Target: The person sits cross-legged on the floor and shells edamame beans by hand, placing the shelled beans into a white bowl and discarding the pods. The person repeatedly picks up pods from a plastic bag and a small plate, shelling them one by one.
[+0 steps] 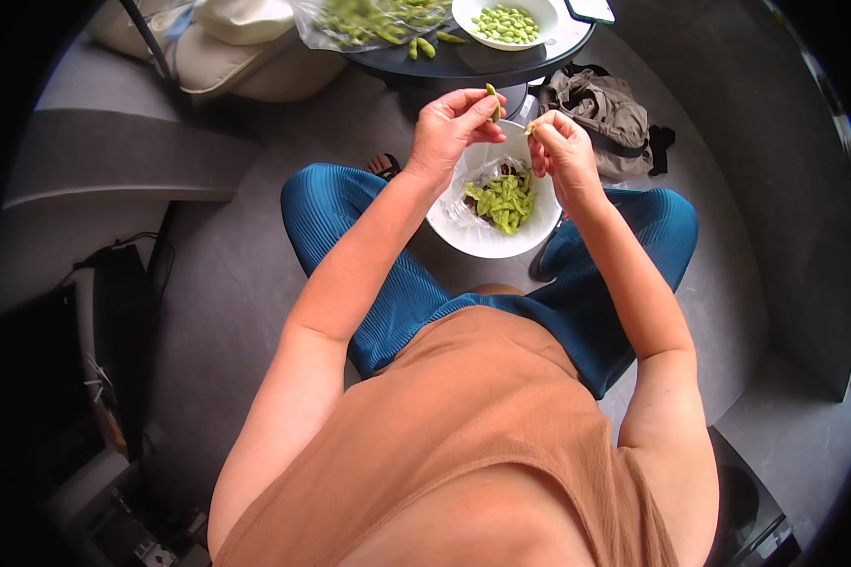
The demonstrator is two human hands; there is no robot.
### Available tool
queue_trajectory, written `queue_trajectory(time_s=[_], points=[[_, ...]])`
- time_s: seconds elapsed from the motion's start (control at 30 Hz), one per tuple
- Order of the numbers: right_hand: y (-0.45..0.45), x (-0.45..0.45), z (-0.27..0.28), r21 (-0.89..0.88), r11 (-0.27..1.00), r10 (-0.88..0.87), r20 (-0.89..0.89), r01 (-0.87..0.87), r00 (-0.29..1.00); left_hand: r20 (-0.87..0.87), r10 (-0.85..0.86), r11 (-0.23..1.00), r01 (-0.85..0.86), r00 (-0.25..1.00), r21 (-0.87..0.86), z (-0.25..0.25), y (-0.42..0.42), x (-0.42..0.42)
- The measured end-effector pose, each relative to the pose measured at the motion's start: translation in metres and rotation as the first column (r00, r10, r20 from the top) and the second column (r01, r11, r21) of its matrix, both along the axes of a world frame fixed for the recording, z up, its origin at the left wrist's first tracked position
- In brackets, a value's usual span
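Note:
Between thumb and fingers my left hand (pixel 461 124) grips a green soybean pod (pixel 495 103), its tip pointing up. My right hand (pixel 562 147), close beside it, pinches a small pale piece (pixel 529 130), too small to name surely. Both hands are above the far part of a white bin (pixel 495 245) on the floor between my knees. The bin has a clear plastic liner, with a heap of empty green pods (pixel 503 204) and some dark scraps inside. On the round dark table (pixel 461 69) ahead, a white bowl (pixel 461 14) holds shelled green beans (pixel 505 25).
A clear plastic bag of pods (pixel 369 25) lies on the table, with several loose pods (pixel 423 48) by it. A phone (pixel 592 10) is at the table's far right. A grey-brown backpack (pixel 603 117) rests on the floor; a beige cushioned seat (pixel 255 64) stands far left.

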State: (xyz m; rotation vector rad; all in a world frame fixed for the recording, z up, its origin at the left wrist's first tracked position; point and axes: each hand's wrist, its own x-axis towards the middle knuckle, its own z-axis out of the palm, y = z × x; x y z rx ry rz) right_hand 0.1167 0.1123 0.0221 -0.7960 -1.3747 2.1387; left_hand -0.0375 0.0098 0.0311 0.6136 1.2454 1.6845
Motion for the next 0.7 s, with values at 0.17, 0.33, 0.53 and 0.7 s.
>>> queue_trajectory(time_s=[0.17, 0.33, 0.53, 0.7], points=[[0.005, 0.004, -0.006, 0.108, 0.987, 0.107, 0.132, -0.122, 0.985, 0.044, -0.121, 0.993, 0.121, 0.992, 0.001, 0.007, -0.003, 0.0], [0.008, 0.009, -0.013, 0.353, 0.858, 0.222, 0.399, -0.373, 0.89, -0.086, -0.156, 0.987, 0.153, 0.984, -0.046, 0.006, -0.006, -0.002], [0.013, 0.005, -0.001, 0.171, 0.968, 0.162, 0.129, -0.183, 0.978, -0.206, -0.126, 0.991, 0.116, 0.97, -0.062, -0.007, -0.008, 0.001], [0.006, -0.002, 0.006, 0.084, 0.987, 0.138, 0.009, -0.139, 0.99, -0.254, -0.106, 0.994, 0.095, 0.961, -0.054, -0.007, -0.008, 0.011]])
